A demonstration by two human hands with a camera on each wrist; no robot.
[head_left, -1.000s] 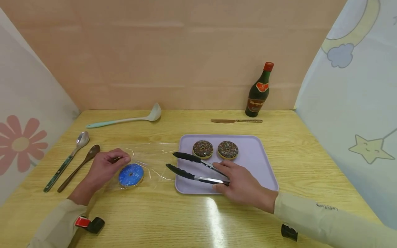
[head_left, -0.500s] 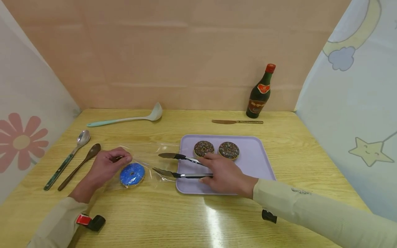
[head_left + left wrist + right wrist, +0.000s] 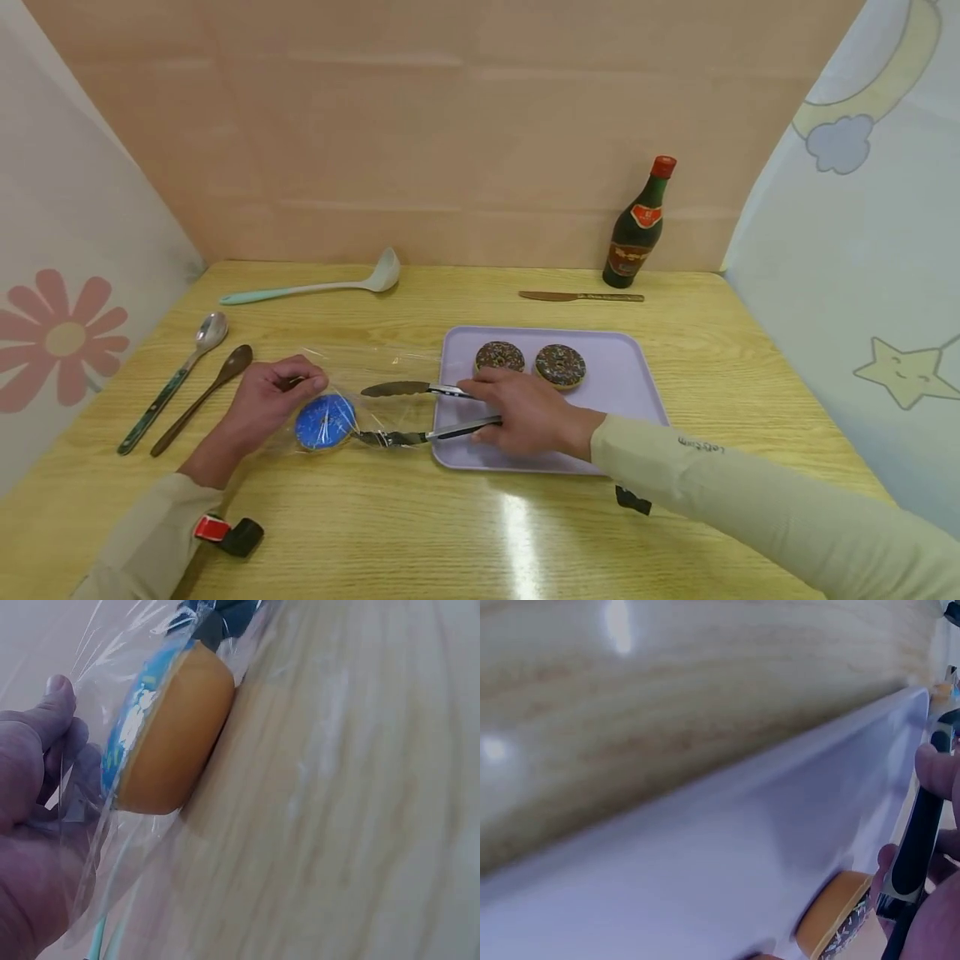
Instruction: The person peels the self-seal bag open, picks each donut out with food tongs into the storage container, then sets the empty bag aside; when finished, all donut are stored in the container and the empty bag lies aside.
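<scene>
A clear plastic bag [image 3: 382, 367] lies on the table with a blue-iced donut [image 3: 326, 422] inside it. My left hand [image 3: 276, 398] pinches the upper film of the bag, just above the donut; the left wrist view shows the donut's tan side [image 3: 180, 731] through the plastic. My right hand [image 3: 517, 412] grips metal tongs [image 3: 450, 390] over the tray's left part. Their dark tips are spread apart and point left within the bag's area, the lower tip close to the blue donut. Whether it touches the donut, I cannot tell.
Two chocolate donuts with sprinkles [image 3: 560, 367] sit on the lilac tray [image 3: 622, 408]. Behind it lie a knife [image 3: 581, 297] and a standing dark bottle [image 3: 637, 225]. A ladle [image 3: 315, 288], a metal spoon [image 3: 172, 383] and a wooden spoon [image 3: 201, 402] lie at the left.
My right hand has moved left with the tongs, bringing their tips from the tray's left edge toward the blue donut. The left hand keeps its pinch on the bag.
</scene>
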